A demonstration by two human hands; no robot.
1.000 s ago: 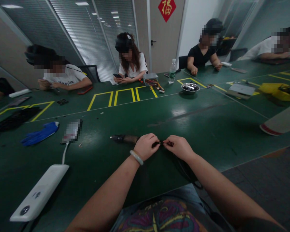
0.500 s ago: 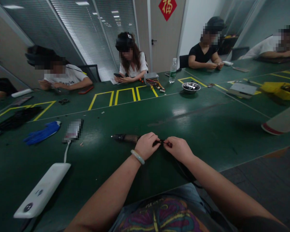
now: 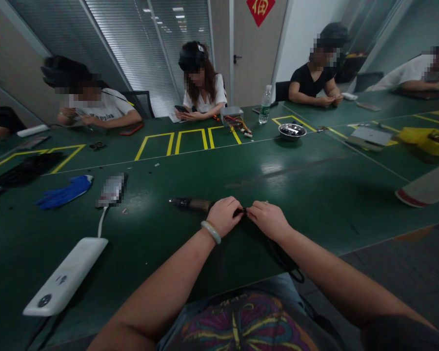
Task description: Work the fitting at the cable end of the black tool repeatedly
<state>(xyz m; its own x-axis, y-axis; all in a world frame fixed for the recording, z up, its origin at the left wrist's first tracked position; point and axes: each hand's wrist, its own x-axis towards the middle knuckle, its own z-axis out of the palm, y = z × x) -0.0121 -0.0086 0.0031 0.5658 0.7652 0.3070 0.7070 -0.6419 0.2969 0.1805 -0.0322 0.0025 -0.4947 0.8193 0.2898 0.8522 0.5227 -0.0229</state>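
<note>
An electric screwdriver (image 3: pixel 196 204) with a dark tip and brownish handle lies on the green table, pointing left. My left hand (image 3: pixel 224 214), with a pale bangle at its wrist, is closed at the rear end of the screwdriver, where a black cable end shows by its fingertips. Opposite it, my right hand (image 3: pixel 267 218) pinches the black cable (image 3: pixel 246 211). The fingertips of both hands almost meet there, and the exact joint between them is too small to make out. From beneath the right hand the cable runs down over the table's front edge.
To the left lie a white power strip (image 3: pixel 68 278), a phone (image 3: pixel 111 190) and a blue glove (image 3: pixel 66 191). Farther back stand a metal bowl (image 3: pixel 291 138), a water bottle (image 3: pixel 265 105) and a grey metal box with wires (image 3: pixel 231 114). Several people sit across the table.
My hands have drawn slightly closer together, so less cable shows between them. The whole view has shifted a little. The screwdriver stays on the table.
</note>
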